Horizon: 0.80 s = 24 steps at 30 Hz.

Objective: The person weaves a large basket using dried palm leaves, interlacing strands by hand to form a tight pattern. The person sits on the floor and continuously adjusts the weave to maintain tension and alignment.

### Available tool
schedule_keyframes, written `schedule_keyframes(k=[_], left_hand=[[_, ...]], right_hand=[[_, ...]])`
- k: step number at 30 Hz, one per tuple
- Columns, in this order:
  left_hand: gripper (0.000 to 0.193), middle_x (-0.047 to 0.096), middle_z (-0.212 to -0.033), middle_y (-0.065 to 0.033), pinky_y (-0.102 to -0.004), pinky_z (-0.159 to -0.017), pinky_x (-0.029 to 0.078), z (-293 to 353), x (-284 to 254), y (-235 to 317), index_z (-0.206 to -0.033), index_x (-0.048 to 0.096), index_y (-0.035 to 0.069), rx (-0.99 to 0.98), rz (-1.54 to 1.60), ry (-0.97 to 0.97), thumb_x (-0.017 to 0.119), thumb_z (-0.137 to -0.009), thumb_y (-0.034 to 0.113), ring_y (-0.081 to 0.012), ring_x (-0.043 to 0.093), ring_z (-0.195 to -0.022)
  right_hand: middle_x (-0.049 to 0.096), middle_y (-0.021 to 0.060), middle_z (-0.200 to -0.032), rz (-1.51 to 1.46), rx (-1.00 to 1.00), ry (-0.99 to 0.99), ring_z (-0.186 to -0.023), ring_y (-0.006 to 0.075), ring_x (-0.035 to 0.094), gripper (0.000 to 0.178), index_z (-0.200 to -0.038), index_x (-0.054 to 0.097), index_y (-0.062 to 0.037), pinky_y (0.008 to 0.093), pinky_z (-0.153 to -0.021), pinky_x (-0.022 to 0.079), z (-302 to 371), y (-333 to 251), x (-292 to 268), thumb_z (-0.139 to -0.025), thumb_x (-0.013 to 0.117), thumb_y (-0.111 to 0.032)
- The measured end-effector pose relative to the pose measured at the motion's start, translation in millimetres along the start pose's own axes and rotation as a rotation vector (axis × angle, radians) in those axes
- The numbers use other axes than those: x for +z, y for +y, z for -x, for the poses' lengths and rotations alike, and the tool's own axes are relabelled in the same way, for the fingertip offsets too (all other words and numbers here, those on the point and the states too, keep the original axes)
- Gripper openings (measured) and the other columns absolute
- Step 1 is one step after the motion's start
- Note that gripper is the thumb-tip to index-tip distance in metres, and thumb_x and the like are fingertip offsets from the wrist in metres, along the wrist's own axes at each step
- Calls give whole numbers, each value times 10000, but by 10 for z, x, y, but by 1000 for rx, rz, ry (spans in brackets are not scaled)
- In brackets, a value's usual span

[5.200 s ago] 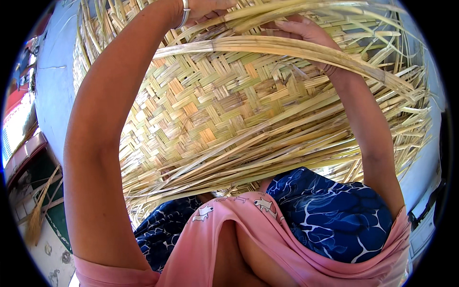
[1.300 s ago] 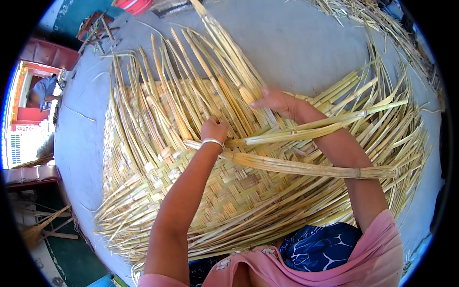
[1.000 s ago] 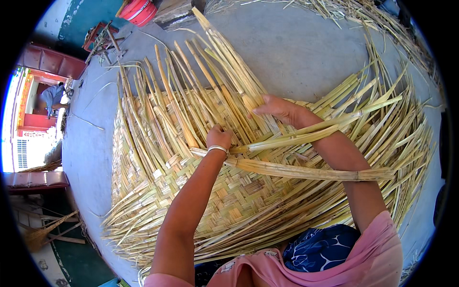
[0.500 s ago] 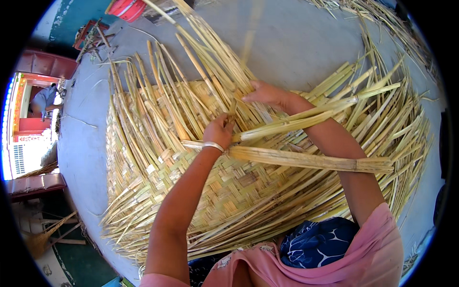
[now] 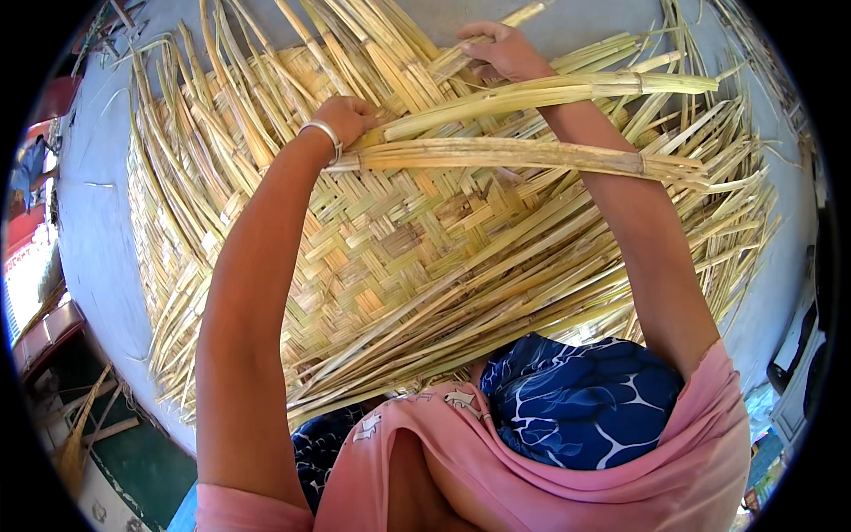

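Observation:
A mat woven from flattened reed strips (image 5: 381, 257) lies before me, its long loose ends fanning out on all sides. My left hand (image 5: 344, 121), with a pale bangle at the wrist, is closed on the weave at the near end of a reed strip (image 5: 450, 62). Higher and to the right, my right hand (image 5: 505, 53) has its fingers curled around that same strip, which slants away to the upper right. Two flat bundles of reeds, a greenish one (image 5: 585, 87) and a yellower one (image 5: 496, 153), lie across my right forearm.
Loose reed ends stand up along the mat's far side (image 5: 355, 44) and bunch at its right (image 5: 709, 213). Grey floor (image 5: 89, 222) surrounds the mat. A straw broom (image 5: 75, 443) and a reddish bench (image 5: 49, 332) are at the left.
My view has shifted, so the mat sits higher and further left. The right hand, which had its fingers extended at the upright reeds, now grips a strip slanting to the right.

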<state>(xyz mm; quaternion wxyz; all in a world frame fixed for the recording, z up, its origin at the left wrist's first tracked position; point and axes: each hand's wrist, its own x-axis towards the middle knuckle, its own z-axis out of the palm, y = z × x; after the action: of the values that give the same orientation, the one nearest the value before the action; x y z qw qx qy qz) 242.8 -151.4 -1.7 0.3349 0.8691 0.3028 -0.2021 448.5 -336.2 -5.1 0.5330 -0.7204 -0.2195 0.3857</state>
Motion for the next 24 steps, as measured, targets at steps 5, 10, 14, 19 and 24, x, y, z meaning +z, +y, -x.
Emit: schedule_keyframes(k=[5, 10, 14, 19, 24], left_hand=[[297, 657, -1001, -130, -324, -852, 463, -75, 27, -41, -998, 685, 83, -22, 72, -69, 659, -771, 274, -252, 618, -912], [257, 655, -1008, -125, -335, -854, 468, 83, -36, 89, -1017, 680, 106, 165, -176, -41, 627, -795, 225, -261, 616, -929], [227, 657, -975, -119, -354, -831, 477, 101, -25, 258, -1001, 678, 112, 184, -405, -27, 599, -794, 164, -267, 616, -912], [189, 671, -915, -106, -337, -793, 487, 12, 46, 181, -937, 687, 88, 149, -356, 23, 637, -778, 179, -237, 630, -848], [414, 671, -916, -147, -315, -817, 475, 18, -187, 92, -975, 691, 78, 102, -157, -17, 594, -816, 448, -232, 633, -867]], right_hand=[[664, 89, -791, 271, -87, 165, -671, 134, 643, 229, -989, 661, -67, 275, -624, 513, 146, 210, -33, -796, 633, -188], [648, 46, -740, 443, -210, 192, -614, 80, 600, 250, -1026, 654, -82, 255, -568, 497, 224, 237, -105, -815, 639, -215], [643, 38, -713, 394, -158, 167, -615, 86, 604, 246, -1027, 655, -89, 254, -566, 492, 330, 53, -53, -820, 634, -222], [645, 38, -756, 407, -139, 155, -648, 93, 603, 256, -1037, 647, -79, 252, -591, 492, 321, 177, -69, -831, 629, -231], [625, 24, -815, 232, -173, -5, -708, 94, 581, 338, -1117, 581, -46, 253, -648, 490, 350, 294, -239, -857, 586, -262]])
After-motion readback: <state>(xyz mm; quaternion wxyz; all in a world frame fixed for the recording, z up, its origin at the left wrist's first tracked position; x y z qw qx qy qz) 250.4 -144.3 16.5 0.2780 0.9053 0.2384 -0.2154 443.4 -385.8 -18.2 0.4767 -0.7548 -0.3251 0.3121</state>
